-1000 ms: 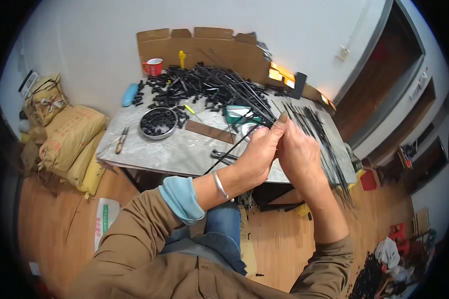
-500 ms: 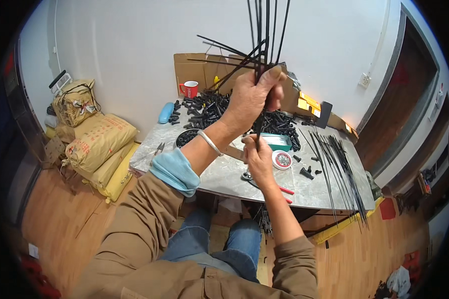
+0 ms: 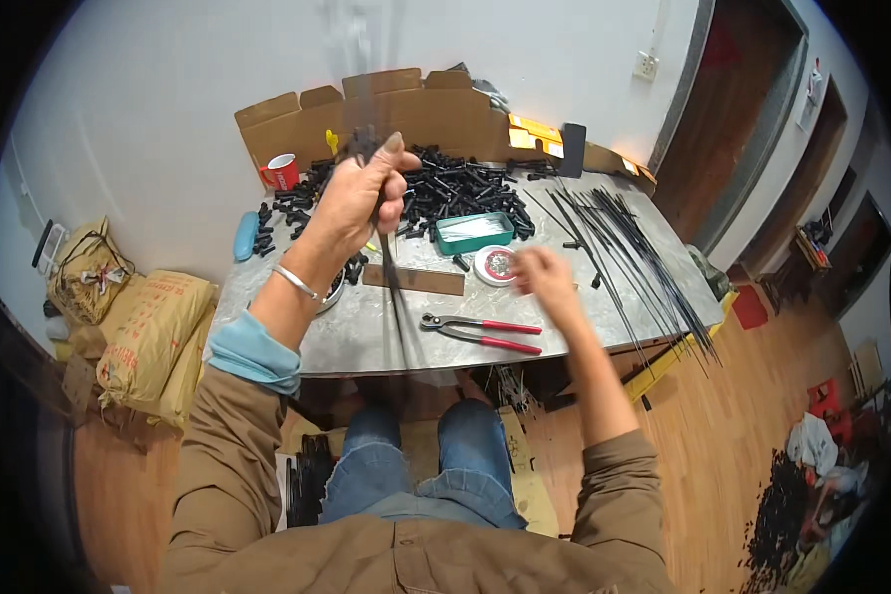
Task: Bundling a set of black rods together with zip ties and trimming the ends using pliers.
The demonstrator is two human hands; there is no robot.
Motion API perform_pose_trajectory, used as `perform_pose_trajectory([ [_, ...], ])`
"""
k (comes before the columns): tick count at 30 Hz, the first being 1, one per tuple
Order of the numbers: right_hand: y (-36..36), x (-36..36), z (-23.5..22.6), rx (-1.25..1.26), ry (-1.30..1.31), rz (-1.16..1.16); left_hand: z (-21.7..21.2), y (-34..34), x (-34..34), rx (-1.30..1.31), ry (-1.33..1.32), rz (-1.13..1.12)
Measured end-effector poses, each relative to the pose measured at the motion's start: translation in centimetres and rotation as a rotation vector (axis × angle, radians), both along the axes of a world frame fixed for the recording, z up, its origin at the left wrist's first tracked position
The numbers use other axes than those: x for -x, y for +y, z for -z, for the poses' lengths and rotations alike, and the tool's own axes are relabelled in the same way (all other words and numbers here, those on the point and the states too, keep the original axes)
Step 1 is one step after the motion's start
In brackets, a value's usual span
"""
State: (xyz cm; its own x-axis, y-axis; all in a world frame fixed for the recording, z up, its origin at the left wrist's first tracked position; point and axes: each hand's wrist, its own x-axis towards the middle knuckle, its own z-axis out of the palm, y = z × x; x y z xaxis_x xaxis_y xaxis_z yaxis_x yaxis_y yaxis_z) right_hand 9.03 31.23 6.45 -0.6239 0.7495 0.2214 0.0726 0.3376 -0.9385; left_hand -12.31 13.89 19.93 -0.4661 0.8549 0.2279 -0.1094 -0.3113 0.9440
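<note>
Above the left part of the table my left hand is closed around a bundle of thin black rods. Their lower ends hang toward the table's front edge, and their upper ends are smeared by motion. My right hand, apart from the bundle, is beside a round white tub of small metal pieces; its fingers are blurred. End cutting pincers with red handles lie in front of the tub. A flat brown strip is behind the pincers. More long black rods lie on the table's right side.
Black plastic fittings are heaped behind a green tray of thin white pieces. Cardboard stands along the grey table's back. A red mug and blue case are at left. Sacks are stacked on the floor.
My left hand has moved left and lower with the rods. My right hand has let go of the rods' lower part and moved right toward the tub. The view has shifted.
</note>
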Motion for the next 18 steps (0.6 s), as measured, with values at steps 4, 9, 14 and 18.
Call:
perform_pose_trajectory([
  [4, 8.7, -9.0, 2.5, -0.469, -0.577, 0.659, 0.3, -0.3, -0.4, 0.245, -0.007, 0.279],
  [9, 11.7, -13.6, 6.5, -0.559, -0.95, 0.755, 0.3, 0.8, -1.7, 0.294, 0.086, 0.098],
  [14, 13.0, -14.1, 7.6, -0.667, -0.916, 0.665, 0.2, 3.4, -1.1, 0.227, -0.291, 0.372],
  [18, 10.0, -14.0, 4.8, -0.614, -0.858, 0.655, 0.7, 3.8, -1.8, 0.125, -0.324, 0.253],
])
